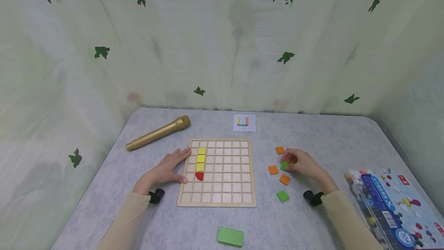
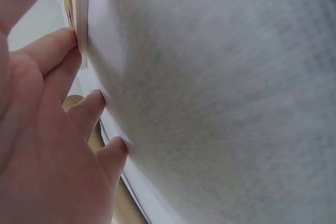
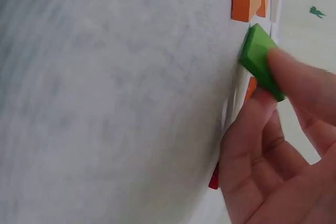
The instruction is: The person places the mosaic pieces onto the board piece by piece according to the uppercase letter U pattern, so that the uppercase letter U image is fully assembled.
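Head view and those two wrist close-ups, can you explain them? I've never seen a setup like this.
There's no robot here, just a person's two bare hands. The head picture comes from a camera worn on the head, looking forward and down; the others come from a camera on each wrist. On the table is a wooden grid board holding three yellow tiles and a red piece. The left hand touches the board's left edge. The right hand pinches a green tile, near three orange tiles and another green tile. Around them lie a gold microphone, a pattern card, a larger green block and a printed box.
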